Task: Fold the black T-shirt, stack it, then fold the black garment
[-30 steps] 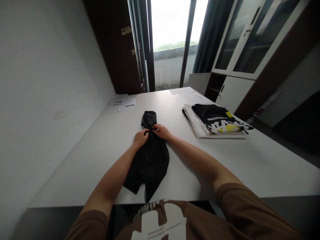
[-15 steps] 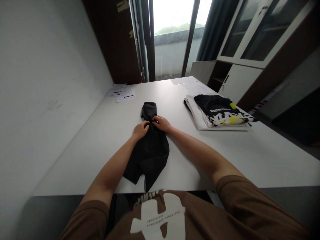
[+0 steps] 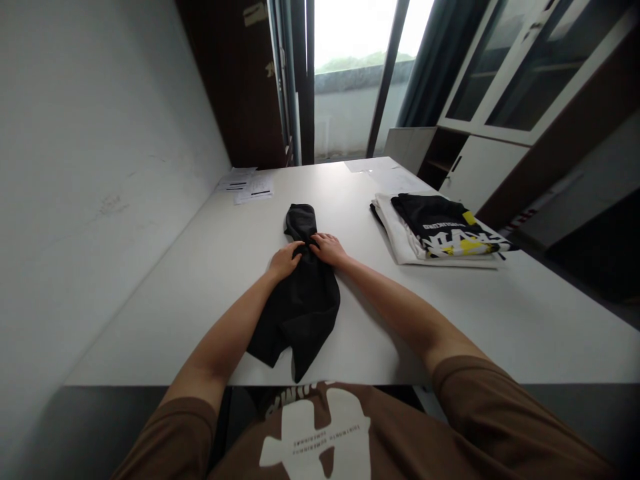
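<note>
2 bare hands, 1 person, both on 1 black cloth item (image 3: 310, 293) lying lengthwise on 1 white table (image 3: 190, 300), a bit L of ctr, lower end close to the near edge. Cloth is gathered narrow b/w the hands; wider part nearer the wearer, small part beyond.

L hand (image 3: 286, 261): fingertips & thumb bent onto the cloth's L side at the narrowing. R hand (image 3: 330, 250): fingers close tog. & laid over the R side, tips near the L hand's. Can't tell if either is pinching fabric.

To the R, well apart: 1 pile of folded clothes (image 3: 450, 230); at least 2 pcs, white under, black w/ white & yellow print on top. Exact no. unclear.

Papers (image 3: 255, 185) by the wall, far L: 2+ sheets, overlapping. More sheets (image 3: 395, 179) at far R end.

Containers: 1 white cabinet (image 3: 481, 121), back R. 2 glass doors up top, a shelf visible behind, rest too dim to tell. Below, 1 open compartment (image 3: 444, 155) w/ a shelf; contents too dark to make out.
</note>
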Available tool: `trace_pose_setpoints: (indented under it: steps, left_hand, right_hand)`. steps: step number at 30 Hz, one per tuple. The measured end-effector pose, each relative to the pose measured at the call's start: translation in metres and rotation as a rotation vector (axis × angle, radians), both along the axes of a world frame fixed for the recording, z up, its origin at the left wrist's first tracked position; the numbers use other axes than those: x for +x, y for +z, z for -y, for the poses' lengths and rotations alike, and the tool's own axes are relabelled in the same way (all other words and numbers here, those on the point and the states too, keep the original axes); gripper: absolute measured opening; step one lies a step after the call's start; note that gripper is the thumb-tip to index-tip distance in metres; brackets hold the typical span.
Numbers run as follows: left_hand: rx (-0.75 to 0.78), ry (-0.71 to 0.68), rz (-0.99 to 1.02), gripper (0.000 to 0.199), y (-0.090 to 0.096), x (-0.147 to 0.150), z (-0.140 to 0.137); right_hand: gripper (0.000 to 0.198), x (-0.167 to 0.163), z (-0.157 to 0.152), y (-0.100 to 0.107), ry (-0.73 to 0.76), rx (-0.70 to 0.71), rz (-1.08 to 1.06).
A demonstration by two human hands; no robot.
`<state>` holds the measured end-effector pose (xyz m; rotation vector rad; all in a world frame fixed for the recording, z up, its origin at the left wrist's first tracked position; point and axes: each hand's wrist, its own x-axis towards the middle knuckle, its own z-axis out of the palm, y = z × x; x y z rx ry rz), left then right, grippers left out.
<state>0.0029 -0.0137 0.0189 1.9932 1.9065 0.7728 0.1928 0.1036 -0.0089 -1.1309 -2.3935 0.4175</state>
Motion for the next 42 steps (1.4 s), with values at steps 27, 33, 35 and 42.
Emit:
trace_pose_setpoints:
  steps: [27, 33, 35, 42]
  left_hand:
    - [0.026, -0.003, 0.013, 0.049, -0.004, -0.003, -0.003]
    - [0.027, -0.005, -0.012, 0.051, -0.004, -0.003, -0.003]
    - [0.027, 0.015, -0.056, 0.049, -0.004, -0.003, -0.003]
    - [-0.010, 0.142, -0.255, 0.043, -0.004, -0.005, -0.002]
  right_hand:
    - [0.012, 0.013, -0.010, 0.007, -0.124, 0.046, 0.003]
    - [0.019, 0.011, -0.008, 0.007, -0.064, 0.042, -0.033]
    - [0.021, 0.011, -0.006, 0.007, -0.061, 0.041, -0.050]
    - [0.042, 0.010, -0.004, 0.007, 0.081, 0.059, -0.079]
